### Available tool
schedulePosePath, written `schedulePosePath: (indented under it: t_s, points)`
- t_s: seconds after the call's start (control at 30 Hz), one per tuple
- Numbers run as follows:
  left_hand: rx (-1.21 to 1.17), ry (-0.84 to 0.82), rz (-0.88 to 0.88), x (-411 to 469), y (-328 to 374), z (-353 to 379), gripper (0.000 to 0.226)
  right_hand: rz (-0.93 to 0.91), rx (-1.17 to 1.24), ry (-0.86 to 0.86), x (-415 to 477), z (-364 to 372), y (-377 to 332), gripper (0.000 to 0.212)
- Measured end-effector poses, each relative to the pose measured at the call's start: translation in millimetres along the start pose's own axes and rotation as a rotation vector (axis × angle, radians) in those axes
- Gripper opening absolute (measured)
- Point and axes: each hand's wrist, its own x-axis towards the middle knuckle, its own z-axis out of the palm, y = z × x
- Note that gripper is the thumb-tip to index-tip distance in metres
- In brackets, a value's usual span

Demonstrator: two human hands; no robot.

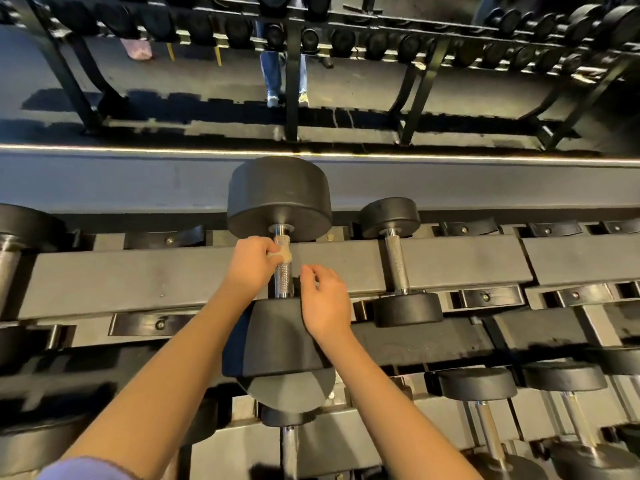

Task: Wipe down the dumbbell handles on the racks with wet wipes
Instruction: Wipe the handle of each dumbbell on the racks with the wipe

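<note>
The big dumbbell [278, 199] lies across the top tier of the rack [138, 275], heads at 12 and 6 o'clock, with its knurled handle [284, 282] bridging the gap between the two rails. At its 9 o'clock an open saddle [162, 237] leaves free room on the left. At 3 o'clock a smaller dumbbell [396, 261] sits near, so the gap on that side is narrow. Beyond the far head runs a flat grey ledge [485, 181] with a bright strip along its far edge. Past that stands a second rack [415, 81], with a person's legs in jeans [273, 71] at 12 o'clock. A lower tier of dumbbells [478, 382] shows at 5 o'clock.

The left hand [251, 265] reaches in from 7 o'clock with the forearm straight. Its fingers are curled, pinching the wet wipe [284, 253] against the far part of the handle, just below the far head. The right hand [325, 303] comes in from 5 o'clock, wrist over the inner edge of the near head. Its fingers hang loosely curled just beside the handle at its 3 o'clock and hold nothing. Whether that hand touches the head cannot be told.
</note>
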Motion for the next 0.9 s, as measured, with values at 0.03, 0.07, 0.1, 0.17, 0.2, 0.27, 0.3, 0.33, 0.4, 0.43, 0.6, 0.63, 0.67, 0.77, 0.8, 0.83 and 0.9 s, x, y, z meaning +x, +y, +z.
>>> schedulePosePath:
  t_s: [0.03, 0.07, 0.1, 0.17, 0.2, 0.27, 0.3, 0.33, 0.4, 0.43, 0.6, 0.63, 0.67, 0.77, 0.8, 0.83, 0.9]
  points:
    - [-0.011, -0.027, 0.005, -3, -4, 0, 0.010, -0.001, 0.006, 0.001, -1, -1, 0, 0.032]
    - [-0.022, -0.052, 0.017, -4, -6, -1, 0.011, -0.008, 0.013, 0.006, -1, -2, -1, 0.031]
    - [-0.027, -0.064, 0.041, -5, -8, -2, 0.011, -0.018, 0.024, 0.014, -2, -2, -2, 0.029]
    - [-0.042, -0.028, 0.077, -1, -9, -5, 0.010, -0.037, 0.024, 0.026, -3, -3, -4, 0.028]
    - [-0.061, 0.012, 0.080, 2, -8, -6, 0.009, -0.034, 0.018, 0.025, -3, -3, -4, 0.029]
    - [-0.091, 0.076, 0.064, 7, -6, -7, 0.012, -0.008, 0.020, 0.021, -3, -2, -2, 0.030]
    - [-0.092, 0.088, 0.057, 9, -6, -7, 0.014, 0.009, 0.028, 0.021, -3, -2, -2, 0.030]
    - [-0.094, 0.082, 0.051, 11, -8, -6, 0.015, 0.024, 0.035, 0.020, -3, -2, -3, 0.030]
    - [-0.088, 0.040, 0.059, 12, -14, -5, 0.013, 0.041, 0.036, 0.021, -2, -2, -3, 0.030]
    - [-0.074, 0.007, 0.067, 11, -16, -4, 0.011, 0.047, 0.036, 0.021, -2, -1, -2, 0.030]
    - [-0.036, -0.143, 0.065, 12, -19, -8, 0.007, 0.073, 0.056, 0.027, -2, -2, -5, 0.027]
    - [-0.047, -0.121, 0.073, 13, -17, -10, 0.006, 0.073, 0.054, 0.028, -2, -3, -5, 0.027]
    - [-0.061, -0.075, 0.087, 15, -16, -10, 0.006, 0.071, 0.054, 0.028, -2, -3, -5, 0.027]
    - [-0.060, 0.009, 0.086, 19, -14, -9, 0.010, 0.071, 0.059, 0.034, -2, -3, -4, 0.026]
    - [-0.060, -0.009, 0.077, 19, -15, -8, 0.008, 0.069, 0.062, 0.034, -2, -3, -4, 0.026]
    - [-0.063, -0.041, 0.065, 18, -16, -8, 0.006, 0.065, 0.062, 0.034, -1, -2, -4, 0.025]
    - [-0.049, -0.118, 0.052, 14, -18, -11, 0.006, 0.062, 0.058, 0.039, -1, -2, -3, 0.025]
